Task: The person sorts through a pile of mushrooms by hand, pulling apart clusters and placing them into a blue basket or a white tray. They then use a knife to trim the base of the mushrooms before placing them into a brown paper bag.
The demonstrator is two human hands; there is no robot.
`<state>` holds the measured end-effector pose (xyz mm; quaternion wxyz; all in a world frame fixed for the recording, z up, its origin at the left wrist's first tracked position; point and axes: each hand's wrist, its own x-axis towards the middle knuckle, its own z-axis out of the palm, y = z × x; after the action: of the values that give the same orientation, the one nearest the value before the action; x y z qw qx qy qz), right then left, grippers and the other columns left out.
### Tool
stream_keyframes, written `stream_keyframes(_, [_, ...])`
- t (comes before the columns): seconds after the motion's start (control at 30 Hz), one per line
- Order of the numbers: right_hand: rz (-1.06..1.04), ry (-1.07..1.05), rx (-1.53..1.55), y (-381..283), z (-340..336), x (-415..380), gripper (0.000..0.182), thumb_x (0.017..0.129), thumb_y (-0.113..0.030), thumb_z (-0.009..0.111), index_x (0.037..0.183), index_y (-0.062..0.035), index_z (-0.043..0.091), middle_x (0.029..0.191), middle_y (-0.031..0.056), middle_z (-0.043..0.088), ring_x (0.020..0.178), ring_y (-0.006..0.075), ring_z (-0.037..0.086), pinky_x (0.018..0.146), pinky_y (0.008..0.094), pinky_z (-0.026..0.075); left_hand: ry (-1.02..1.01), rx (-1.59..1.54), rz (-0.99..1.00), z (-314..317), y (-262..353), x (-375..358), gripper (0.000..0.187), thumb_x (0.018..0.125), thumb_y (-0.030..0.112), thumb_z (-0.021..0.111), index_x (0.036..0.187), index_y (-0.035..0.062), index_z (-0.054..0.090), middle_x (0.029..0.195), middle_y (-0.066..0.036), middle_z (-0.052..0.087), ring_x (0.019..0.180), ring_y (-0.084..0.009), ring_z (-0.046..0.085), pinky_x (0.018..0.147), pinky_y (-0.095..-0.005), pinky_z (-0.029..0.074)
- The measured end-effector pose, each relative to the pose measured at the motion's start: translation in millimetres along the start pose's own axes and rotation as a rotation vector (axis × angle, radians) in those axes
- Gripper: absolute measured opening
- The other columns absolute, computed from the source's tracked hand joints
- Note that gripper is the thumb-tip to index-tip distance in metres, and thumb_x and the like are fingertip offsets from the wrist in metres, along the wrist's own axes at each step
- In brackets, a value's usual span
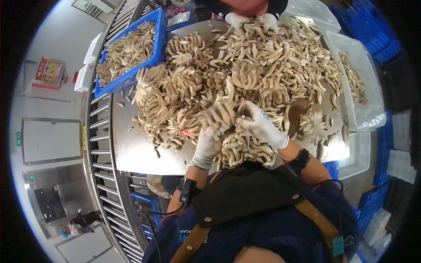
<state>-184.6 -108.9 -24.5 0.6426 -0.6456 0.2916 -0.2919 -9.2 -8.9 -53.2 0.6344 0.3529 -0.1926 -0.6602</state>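
My left hand (pixel 208 144), in a white glove, is closed around a cluster of mushrooms (pixel 218 116) with grey-brown stems and caps. Close beside that cluster, my right hand (pixel 264 127), also gloved, has its fingers curled in. What its fingertips hold, if anything, cannot be made out. Below both hands, against my apron, lies a heap of loose mushrooms (pixel 245 150). Whole clusters are piled to the left of centre, and a fanned cluster (pixel 314 125) sits alone on the right side of the metal table (pixel 147 158).
A blue basket (pixel 159 41) filled with mushrooms stands at the upper left, beside a roller conveyor (pixel 100 138). Across the table, another person's gloved hands (pixel 237 21) touch the mushrooms. Along the right edge is a clear plastic-lined bin (pixel 366 111) with some mushrooms inside.
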Motion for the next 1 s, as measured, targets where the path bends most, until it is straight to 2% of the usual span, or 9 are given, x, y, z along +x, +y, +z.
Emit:
stream_keyframes(0.07, [0.01,0.067,0.022,-10.2,10.1,1.0,0.039,0.082,-0.019,0.069,0.11,0.0028,0.054,0.103,0.0125,0.056,0.098,0.0183,0.054,0.087,0.0297,0.044,0.085,0.332,0.061,18.6,1.7,-4.2,0.054,0.086,0.005,0.048,0.139,0.005,0.039,0.129,-0.01,0.053,0.116,-0.02,0.055,0.1,-0.0343,0.044])
stream_keyframes(0.3, [0.145,0.139,0.392,6.1,0.2,2.2,0.019,0.086,-0.01,0.059,0.102,-0.0029,0.053,0.094,0.0006,0.054,0.08,0.0077,0.049,0.071,0.0232,0.041,0.193,-0.125,0.066,5.6,0.7,-12.3,0.042,0.095,0.014,0.049,0.135,0.004,0.044,0.128,-0.01,0.056,0.119,-0.0234,0.056,0.101,-0.0394,0.047])
stream_keyframes(0.37, [-0.04,0.194,0.135,18.0,9.9,5.8,0.019,0.086,-0.011,0.059,0.103,-0.0027,0.054,0.093,0.001,0.054,0.083,0.0086,0.05,0.073,0.0238,0.041,0.134,0.07,0.15,12.0,-0.9,-14.4,0.044,0.093,0.012,0.051,0.135,0.0033,0.043,0.127,-0.01,0.056,0.116,-0.024,0.057,0.099,-0.0386,0.047])
stream_keyframes(0.43, [-0.172,0.249,-0.318,13.5,14.0,2.3,0.019,0.087,-0.009,0.059,0.101,0.0033,0.057,0.094,0.016,0.056,0.087,0.0302,0.051,0.077,0.0373,0.043,0.005,0.42,0.309,9.7,-7.0,-11.4,0.046,0.091,0.011,0.053,0.135,0.0031,0.042,0.127,-0.01,0.055,0.117,-0.0238,0.055,0.1,-0.0371,0.045])
stream_keyframes(0.5, [-0.275,0.192,-0.531,9.0,19.5,-2.2,0.024,0.089,-0.01,0.056,0.11,0.0027,0.058,0.093,0.014,0.056,0.087,0.026,0.052,0.075,0.0364,0.043,-0.033,0.485,0.333,8.2,-9.0,-14.1,0.047,0.09,0.01,0.053,0.134,0.0027,0.043,0.127,-0.01,0.055,0.118,-0.0237,0.054,0.101,-0.0363,0.043])
stream_keyframes(0.7, [0.247,-0.226,0.441,-6.7,-8.5,-16.3,0.032,0.092,-0.012,0.058,0.12,0.0028,0.053,0.103,0.0081,0.057,0.095,0.0137,0.053,0.078,0.0292,0.044,0.077,0.207,0.159,-0.6,3.5,-16.8,0.052,0.084,-0.005,0.049,0.135,0.0018,0.044,0.129,-0.013,0.055,0.117,-0.0235,0.055,0.098,-0.0365,0.045])
stream_keyframes(0.77, [0.111,-0.102,0.271,-6.7,6.8,-13.9,0.036,0.092,-0.013,0.061,0.123,0.002,0.052,0.108,0.0089,0.055,0.098,0.0142,0.052,0.082,0.0288,0.045,-0.089,0.677,0.362,3.7,13.1,-11.6,0.049,0.083,-0.002,0.049,0.132,0.0019,0.045,0.122,-0.012,0.054,0.11,-0.0209,0.055,0.097,-0.0345,0.045])
stream_keyframes(0.87, [0.041,0.015,-0.126,-8.8,9.9,-14.6,0.041,0.091,-0.014,0.064,0.126,0.0018,0.05,0.113,0.0099,0.054,0.104,0.0149,0.052,0.086,0.0279,0.045,0.019,0.417,0.23,10.0,-2.6,-7.4,0.041,0.077,0.003,0.054,0.118,0.0002,0.048,0.105,-0.004,0.053,0.099,-0.0148,0.054,0.093,-0.0326,0.046])
stream_keyframes(1.0, [0.132,0.01,0.587,3.5,7.9,-12.4,0.036,0.089,-0.009,0.067,0.119,0.0009,0.05,0.102,0.0041,0.054,0.09,0.0092,0.055,0.076,0.0236,0.047,-0.031,0.212,0.169,19.0,4.2,-16.6,0.032,0.077,0.003,0.054,0.108,0.0009,0.05,0.102,-0.004,0.052,0.099,-0.0158,0.054,0.093,-0.0295,0.043])
